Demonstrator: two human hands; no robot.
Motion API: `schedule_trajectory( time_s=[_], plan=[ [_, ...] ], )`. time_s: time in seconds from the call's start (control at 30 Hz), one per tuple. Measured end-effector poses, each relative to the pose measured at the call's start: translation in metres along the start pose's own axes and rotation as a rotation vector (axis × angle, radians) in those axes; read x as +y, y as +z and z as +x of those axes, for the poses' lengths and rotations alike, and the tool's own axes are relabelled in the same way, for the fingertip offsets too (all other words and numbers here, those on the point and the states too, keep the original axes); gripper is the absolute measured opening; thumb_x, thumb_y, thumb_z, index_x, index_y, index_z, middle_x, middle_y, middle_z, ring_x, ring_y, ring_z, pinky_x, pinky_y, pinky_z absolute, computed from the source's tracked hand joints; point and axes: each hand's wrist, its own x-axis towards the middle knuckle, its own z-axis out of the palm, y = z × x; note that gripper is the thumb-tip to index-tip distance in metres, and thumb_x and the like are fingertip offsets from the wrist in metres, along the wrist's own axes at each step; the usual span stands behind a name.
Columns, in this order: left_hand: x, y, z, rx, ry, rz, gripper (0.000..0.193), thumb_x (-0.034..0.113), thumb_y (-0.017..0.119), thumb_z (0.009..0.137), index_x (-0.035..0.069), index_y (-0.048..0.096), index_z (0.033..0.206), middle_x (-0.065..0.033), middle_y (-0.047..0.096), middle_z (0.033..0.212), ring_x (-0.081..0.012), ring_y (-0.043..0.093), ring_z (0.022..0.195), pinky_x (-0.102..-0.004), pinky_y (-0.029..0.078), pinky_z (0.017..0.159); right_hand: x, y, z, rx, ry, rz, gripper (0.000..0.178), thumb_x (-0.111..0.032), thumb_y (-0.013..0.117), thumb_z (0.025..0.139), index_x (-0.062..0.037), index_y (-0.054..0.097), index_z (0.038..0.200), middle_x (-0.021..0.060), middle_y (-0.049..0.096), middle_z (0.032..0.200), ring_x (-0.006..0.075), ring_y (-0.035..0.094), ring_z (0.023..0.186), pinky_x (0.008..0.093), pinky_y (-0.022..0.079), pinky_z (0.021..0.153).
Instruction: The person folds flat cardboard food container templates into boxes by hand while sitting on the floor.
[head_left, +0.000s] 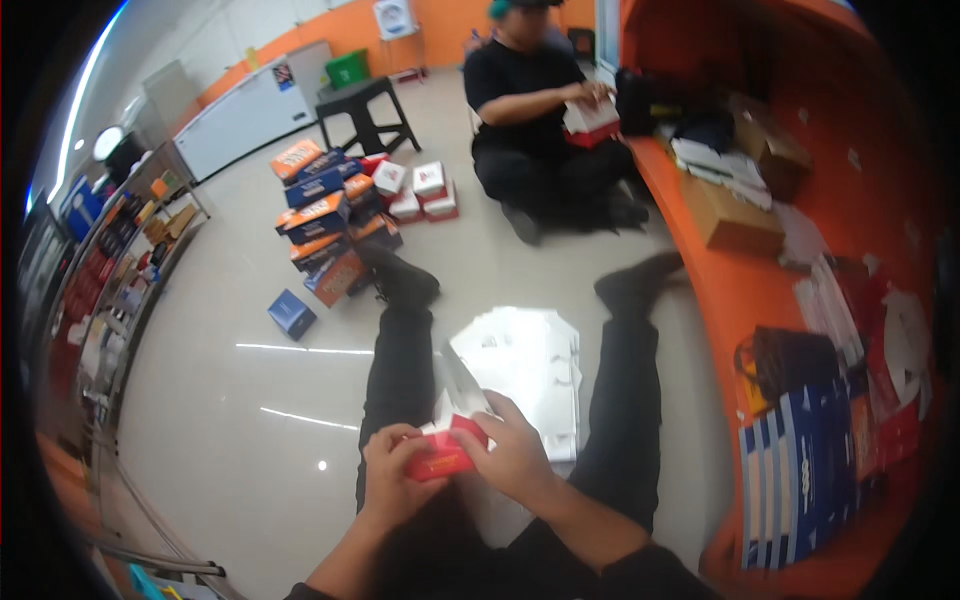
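So we've got one small red and white box (440, 455) held right over our lap, between both hands, and its long side runs left to right, a bit tilted. Our left hand (392, 478) has its fingers clamped on the left end, and our right hand (512, 452) has its fingers closed over the right end and top edge, so the box sits dead centre between the two, neither hand really nearer. A white flap sticks up from it toward the stack of flat white cardboard sheets (530, 365) lying on the floor between our two legs, just beyond the hands.

Further out on the left there's a pile of orange and blue boxes (325, 225), roughly ten, hard to count exactly, plus one blue box (291, 314) off on its own. Another person sits across the floor holding one more red and white box (592, 122). The orange counter (745, 300) runs along our right side.
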Motion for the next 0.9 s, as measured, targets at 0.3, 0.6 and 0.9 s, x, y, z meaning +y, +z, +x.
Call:
schedule_trajectory(
  time_s=[0.3, 0.6, 0.9],
  plan=[
    [-0.008, 0.009, 0.005, 0.035, 0.117, -0.037, 0.052, 0.012, 0.096, 0.052, 0.009, 0.064, 0.093, -0.0118, 0.058, 0.112, -0.0314, 0.061, 0.105, -0.0417, 0.052, 0.090, 0.016, 0.006, 0.001, -0.107, -0.089, 0.017, 0.027, -0.023, 0.063, 0.098, -0.0002, 0.068, 0.110, 0.0180, 0.055, 0.136, 0.0386, 0.063, 0.109, 0.0458, 0.052, 0.090],
    [-0.019, 0.008, 0.009, 0.080, 0.127, 0.052, 0.077, 0.014, 0.092, 0.066, 0.009, 0.054, 0.133, -0.0176, 0.034, 0.159, -0.0394, 0.039, 0.144, -0.0497, 0.040, 0.112, 0.036, -0.086, 0.023, -0.351, 0.181, 0.142, 0.058, -0.013, 0.077, 0.080, -0.0065, 0.056, 0.134, 0.0201, 0.072, 0.109, 0.0365, 0.069, 0.103, 0.0444, 0.053, 0.089],
    [-0.045, 0.072, 0.020, -0.290, -0.210, -0.147, 0.087, 0.014, 0.084, 0.078, 0.004, 0.039, 0.152, -0.0210, 0.039, 0.152, -0.0362, 0.054, 0.127, -0.0427, 0.049, 0.101, 0.042, -0.165, 0.015, 0.431, 0.366, -0.045, 0.090, -0.016, 0.072, 0.094, -0.0096, 0.015, 0.163, 0.0297, 0.038, 0.156, 0.0412, 0.064, 0.119, 0.0408, 0.053, 0.099]
  ],
)
